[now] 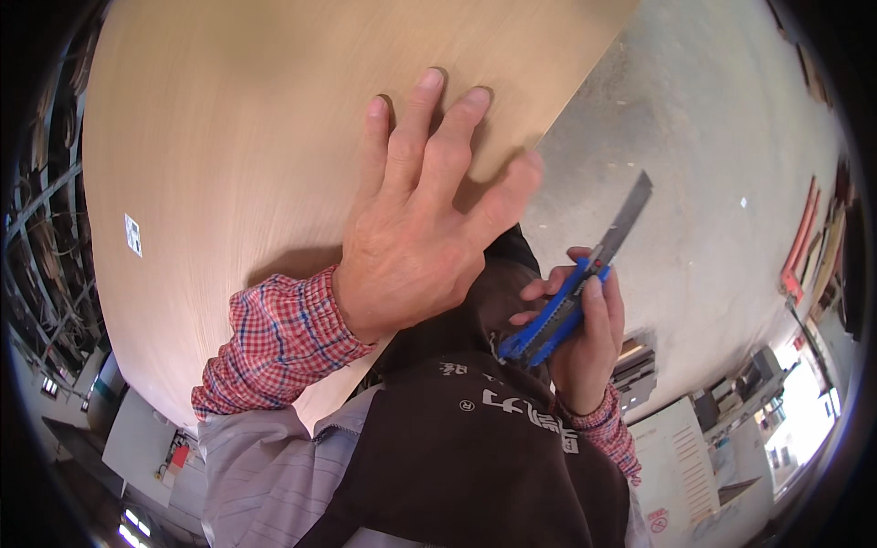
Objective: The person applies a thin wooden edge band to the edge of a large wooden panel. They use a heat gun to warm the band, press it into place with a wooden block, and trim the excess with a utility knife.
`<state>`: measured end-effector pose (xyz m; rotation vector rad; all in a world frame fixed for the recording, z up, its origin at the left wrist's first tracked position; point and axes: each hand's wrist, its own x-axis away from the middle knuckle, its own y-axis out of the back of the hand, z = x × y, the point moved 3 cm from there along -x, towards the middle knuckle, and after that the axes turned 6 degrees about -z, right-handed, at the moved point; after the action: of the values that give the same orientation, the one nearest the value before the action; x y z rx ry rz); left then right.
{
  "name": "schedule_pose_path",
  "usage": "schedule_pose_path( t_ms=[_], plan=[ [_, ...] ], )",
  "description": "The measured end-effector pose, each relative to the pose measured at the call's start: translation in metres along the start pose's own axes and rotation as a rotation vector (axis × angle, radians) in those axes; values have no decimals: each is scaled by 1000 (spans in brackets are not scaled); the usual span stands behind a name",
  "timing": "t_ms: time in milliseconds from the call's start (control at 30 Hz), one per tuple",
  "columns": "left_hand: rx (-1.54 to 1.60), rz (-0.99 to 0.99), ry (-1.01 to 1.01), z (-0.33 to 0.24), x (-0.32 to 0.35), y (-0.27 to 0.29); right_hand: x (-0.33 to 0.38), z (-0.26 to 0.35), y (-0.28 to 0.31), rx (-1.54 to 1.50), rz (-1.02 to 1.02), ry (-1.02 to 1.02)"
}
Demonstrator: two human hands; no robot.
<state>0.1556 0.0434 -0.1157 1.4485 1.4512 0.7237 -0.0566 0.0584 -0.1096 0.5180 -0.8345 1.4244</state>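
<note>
My left hand (416,219) rests on a large light wood-grain board (228,137), its fingers spread and holding nothing. The thumb lies close to the board's right edge. To the right of that edge, my right hand (594,338) grips a blue utility knife (557,315). Its long blade (628,215) is extended and points up and to the right, apart from the board. Part of the right palm is hidden behind the knife's handle.
A small label (133,235) sticks to the board's left side. Grey concrete floor (685,137) spreads out to the right. Dark racks with strips (50,247) line the far left. A red metal tool or frame (801,247) stands at the far right, near a pale cabinet (676,457).
</note>
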Motion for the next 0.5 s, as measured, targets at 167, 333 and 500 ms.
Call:
schedule_pose_path(
  t_ms=[167, 333, 500],
  plan=[
    [202, 208, -10, 24, -4, 37, 15, 3, -16, 21, 70, -91],
    [163, 242, -107, 41, -4, 41, 41, 19, -48, 101, 17, -250],
    [198, 179, -154, 36, -14, 34, 49, 29, -64, 236, 17, -260]
  ],
)
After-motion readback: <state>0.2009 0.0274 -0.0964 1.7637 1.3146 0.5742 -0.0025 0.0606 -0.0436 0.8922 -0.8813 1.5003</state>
